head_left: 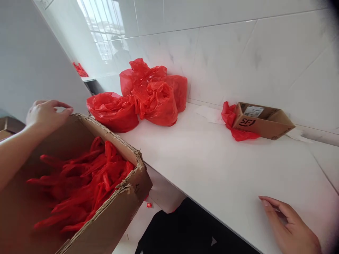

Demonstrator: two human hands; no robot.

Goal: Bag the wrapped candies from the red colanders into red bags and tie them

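Note:
My left hand grips the far rim of a large torn cardboard box at the left, fingers curled over the edge. The box holds a heap of red plastic bags. My right hand rests on the white countertop at the lower right, fingers loosely spread, holding nothing. Three stuffed red plastic bags stand bunched together at the back of the counter against the tiled wall.
A small brown SF shipping box lies at the back right with a red bag sticking out of it. A paper sheet lies beside it. A small red scrap lies on the floor below the counter edge.

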